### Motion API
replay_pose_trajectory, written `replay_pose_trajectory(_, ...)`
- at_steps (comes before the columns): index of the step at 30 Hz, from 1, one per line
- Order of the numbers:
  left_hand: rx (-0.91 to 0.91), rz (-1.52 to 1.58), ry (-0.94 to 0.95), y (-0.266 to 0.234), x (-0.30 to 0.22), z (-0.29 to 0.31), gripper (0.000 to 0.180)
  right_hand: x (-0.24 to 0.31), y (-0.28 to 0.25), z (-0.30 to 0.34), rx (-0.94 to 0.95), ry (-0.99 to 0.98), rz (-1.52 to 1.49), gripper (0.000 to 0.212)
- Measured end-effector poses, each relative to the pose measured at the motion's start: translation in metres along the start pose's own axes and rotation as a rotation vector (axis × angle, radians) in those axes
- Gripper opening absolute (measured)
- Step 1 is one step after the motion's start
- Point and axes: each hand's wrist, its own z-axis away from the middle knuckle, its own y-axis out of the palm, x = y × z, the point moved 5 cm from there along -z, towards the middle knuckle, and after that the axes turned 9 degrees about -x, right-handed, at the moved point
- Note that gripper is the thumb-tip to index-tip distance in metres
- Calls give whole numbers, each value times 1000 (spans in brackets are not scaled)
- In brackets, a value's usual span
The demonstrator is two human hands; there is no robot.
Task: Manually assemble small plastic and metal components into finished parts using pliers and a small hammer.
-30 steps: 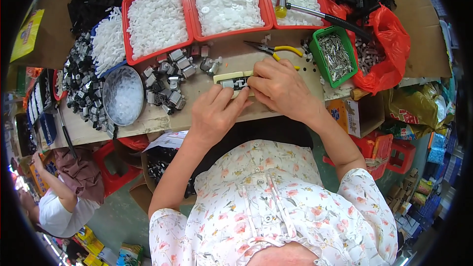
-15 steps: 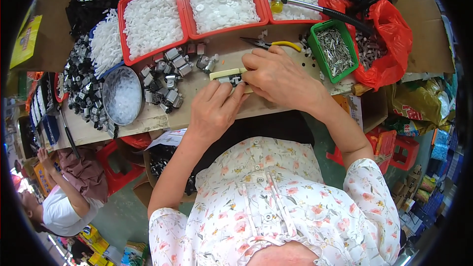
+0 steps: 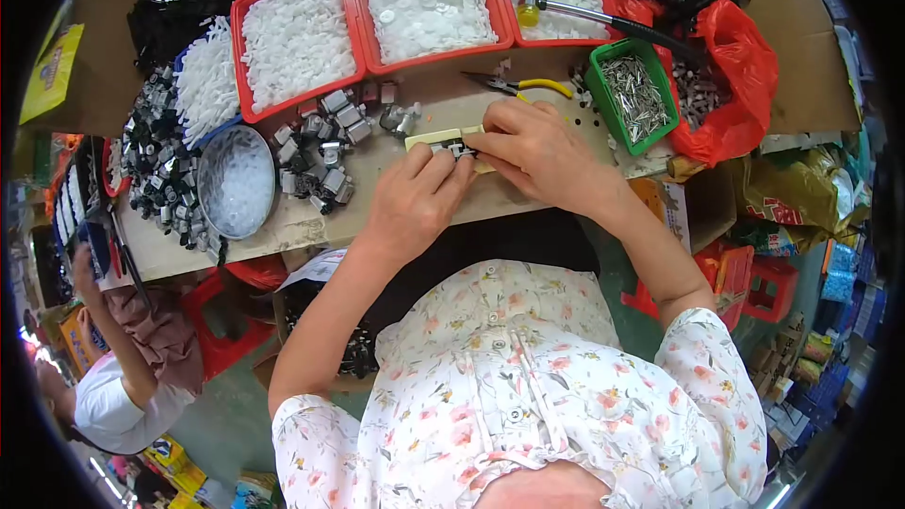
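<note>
A pale yellow block-like holder (image 3: 436, 137) lies on the bench, with a small black-and-grey mechanical part (image 3: 453, 147) in it. My left hand (image 3: 421, 196) is closed, its fingertips pressed on the near side of that part. From the right, my right hand (image 3: 545, 153) pinches at the part's right end; its fingers hide what they hold. Left of my hands lies a loose pile of black-and-grey parts (image 3: 325, 153) with metal cases. Just beyond my right hand are yellow-handled pliers (image 3: 542, 86).
Red trays (image 3: 361, 47) of small white plastic pieces line the back. A hammer (image 3: 603, 19) lies across the right one. A green bin (image 3: 650, 135) of metal pins and a red bag (image 3: 745, 85) stand right. A metal bowl (image 3: 271, 190) sits left; a co-worker (image 3: 123, 386) is beyond.
My right hand has shifted slightly right and its fingers have straightened over the part. My left fingers have moved a little at the holder. The co-worker's arm has moved.
</note>
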Motion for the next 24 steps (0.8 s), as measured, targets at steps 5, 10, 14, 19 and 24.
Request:
replay_pose_trajectory(5, 135, 122, -134, -4, 5, -9, 22, -30, -46, 16, -206, 109, -24, 22)
replay_pose_trajectory(10, 139, 268, -242, -9, 13, -30, 16, -87, -99, 65, -358, 441, 238, 15)
replay_pose_trajectory(14, 210, 258, -248, 6, 18, -66, 12, -104, -95, 79, -281, 457, 424, 11)
replay_pose_trajectory(19, 96, 207, -97, 42, 26, -129, 11, -109, -93, 72, -275, 440, 400, 10)
replay_pose_trajectory(24, 79, 155, -15, 100, 34, -168, 6, -113, -98, 74, -326, 535, 277, 11)
